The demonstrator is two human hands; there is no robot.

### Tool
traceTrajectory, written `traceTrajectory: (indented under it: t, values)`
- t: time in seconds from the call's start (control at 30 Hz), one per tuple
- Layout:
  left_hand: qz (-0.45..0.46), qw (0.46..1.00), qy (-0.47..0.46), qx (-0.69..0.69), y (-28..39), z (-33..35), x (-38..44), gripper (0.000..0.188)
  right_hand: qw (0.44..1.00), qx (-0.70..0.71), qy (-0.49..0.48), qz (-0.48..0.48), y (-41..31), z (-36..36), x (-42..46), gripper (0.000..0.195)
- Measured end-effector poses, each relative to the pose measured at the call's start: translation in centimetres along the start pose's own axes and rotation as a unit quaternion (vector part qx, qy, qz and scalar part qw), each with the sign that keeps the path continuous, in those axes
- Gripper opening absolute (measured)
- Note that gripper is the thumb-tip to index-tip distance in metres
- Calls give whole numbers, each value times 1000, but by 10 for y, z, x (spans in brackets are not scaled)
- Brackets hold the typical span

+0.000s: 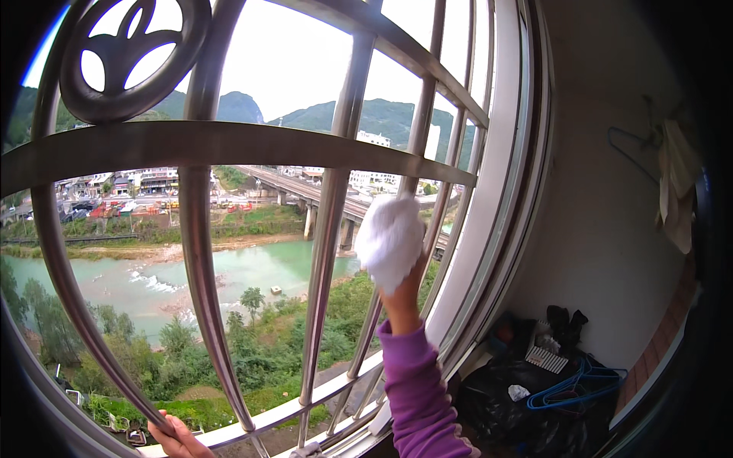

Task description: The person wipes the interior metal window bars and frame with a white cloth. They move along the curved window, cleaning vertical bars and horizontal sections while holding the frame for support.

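Note:
My right hand (399, 289), in a purple sleeve, is raised at the window guard and closed on a white cloth (389, 240), which is blurred and hides most of the fingers. The cloth is over an upright metal bar (408, 186) below the curved crossbar (257, 143); whether it touches the bar I cannot tell. At the bottom left, my left hand (177, 438) has its fingers around the lower end of another metal bar (197, 275)'s neighbour, the leftmost long bar (74, 297). A round metal ornament (114, 109) is fixed above the crossbar.
The window frame (487, 229) rises right of the guard. Blue clothes hangers (572, 389) and a crumpled white piece (518, 393) lie on black plastic bags (504, 412) at the lower right. A beige cloth (676, 183) hangs by the wall. A river (257, 269) lies far below outside.

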State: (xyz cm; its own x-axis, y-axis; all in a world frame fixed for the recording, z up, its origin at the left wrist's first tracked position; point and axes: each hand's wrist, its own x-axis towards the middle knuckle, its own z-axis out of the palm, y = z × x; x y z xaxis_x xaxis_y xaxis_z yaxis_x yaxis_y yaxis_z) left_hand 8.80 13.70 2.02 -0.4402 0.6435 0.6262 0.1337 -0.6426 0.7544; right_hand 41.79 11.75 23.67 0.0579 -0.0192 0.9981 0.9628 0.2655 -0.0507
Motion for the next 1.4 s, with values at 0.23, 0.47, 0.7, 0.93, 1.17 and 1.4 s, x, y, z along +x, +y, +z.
traceTrajectory:
  t: [0.23,0.47,0.7,0.93,1.17,1.4]
  values:
    - [25,998,8,-49,-7,5,5,21,729,491,35,476,7,-13,-244,37]
    - [23,998,-40,-38,-4,5,3,23,923,-235,-191,236,-34,-71,-175,50]
    - [5,998,-50,-47,14,4,4,19,941,54,-71,326,-32,-67,-176,55]
    - [37,998,-39,-29,8,6,6,21,807,467,-81,352,-45,-72,-172,76]
    - [16,999,-39,-33,4,4,5,22,821,406,-56,398,0,-43,-167,71]
    - [19,999,-27,-37,13,8,4,20,937,250,-5,245,26,-8,-33,56]
